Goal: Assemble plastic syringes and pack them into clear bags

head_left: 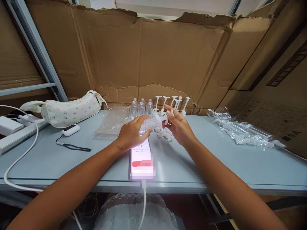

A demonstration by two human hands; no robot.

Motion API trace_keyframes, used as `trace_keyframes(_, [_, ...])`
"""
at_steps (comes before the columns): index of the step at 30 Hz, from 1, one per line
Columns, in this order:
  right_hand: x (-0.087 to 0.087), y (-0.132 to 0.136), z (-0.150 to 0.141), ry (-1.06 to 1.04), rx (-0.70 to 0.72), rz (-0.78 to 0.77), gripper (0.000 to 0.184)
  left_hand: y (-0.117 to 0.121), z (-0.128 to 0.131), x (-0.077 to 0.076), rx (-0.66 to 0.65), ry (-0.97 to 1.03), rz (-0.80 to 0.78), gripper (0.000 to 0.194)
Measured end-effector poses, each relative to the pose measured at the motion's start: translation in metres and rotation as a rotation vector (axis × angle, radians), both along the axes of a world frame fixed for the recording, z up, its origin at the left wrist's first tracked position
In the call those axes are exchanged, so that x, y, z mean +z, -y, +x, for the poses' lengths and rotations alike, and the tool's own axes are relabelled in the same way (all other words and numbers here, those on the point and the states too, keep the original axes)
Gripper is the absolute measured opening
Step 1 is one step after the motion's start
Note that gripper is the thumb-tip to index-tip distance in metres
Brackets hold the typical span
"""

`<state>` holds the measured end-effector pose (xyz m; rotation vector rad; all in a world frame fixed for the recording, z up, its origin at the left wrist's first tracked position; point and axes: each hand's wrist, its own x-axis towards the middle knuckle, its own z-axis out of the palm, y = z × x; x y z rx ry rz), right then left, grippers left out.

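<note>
One clear bottle [150, 123] tilts in our curled left hand [131, 132]; our half-closed right hand [178, 126] grips its pump [165, 119].

From where I watch, the clearest figures stand on the lit smartphone [142, 156] at the near middle of the table: I read "01:36" along the upper screen, and the left hand [133, 132] covers whatever lies at the left end of that line. The small lines beneath the digits are too fine for me to read, and over the red bar [139, 164] lower down I see pixel blocks that blur any wording. On the right, the cardboard box [254, 102] bears print: a dark-framed strip [287, 65] of slanted characters, faint smaller rows, and a few bold dark letters nearer the table, none of which I can make out surely.
</note>
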<state>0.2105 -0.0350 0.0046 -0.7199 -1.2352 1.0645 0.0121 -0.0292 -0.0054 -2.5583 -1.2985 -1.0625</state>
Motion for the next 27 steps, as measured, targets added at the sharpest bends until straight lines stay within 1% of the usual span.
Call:
trace_keyframes(3, [0.002,0.000,0.003,0.039,0.054,-0.002,0.037,0.000,0.000,-0.001,0.004,-0.005,-0.005,0.047])
trace_keyframes(6, [0.002,0.002,0.001,0.065,0.037,0.013,0.038,0.000,0.001,0.000,0.002,0.001,-0.002,0.047])
trace_keyframes(8, [0.000,0.002,-0.003,0.142,-0.030,0.057,0.040,0.000,0.000,0.000,-0.002,-0.006,0.014,0.047])
trace_keyframes(12, [-0.007,0.001,-0.006,0.369,-0.240,0.123,0.039,0.000,-0.001,0.000,-0.016,-0.062,0.056,0.046])
trace_keyframes(14, [-0.009,-0.001,-0.005,0.410,-0.275,0.127,0.041,-0.001,-0.001,-0.002,-0.023,-0.088,0.068,0.047])
trace_keyframes(18, [-0.008,-0.001,-0.003,0.401,-0.292,0.140,0.047,-0.001,-0.001,-0.004,-0.031,-0.101,0.083,0.047])
trace_keyframes(21, [-0.005,0.000,-0.003,0.366,-0.277,0.116,0.048,0.002,0.000,-0.002,-0.025,-0.141,0.092,0.047])
trace_keyframes(27, [-0.005,-0.001,-0.007,0.261,-0.229,0.062,0.051,0.007,0.002,0.006,0.060,-0.281,0.119,0.048])
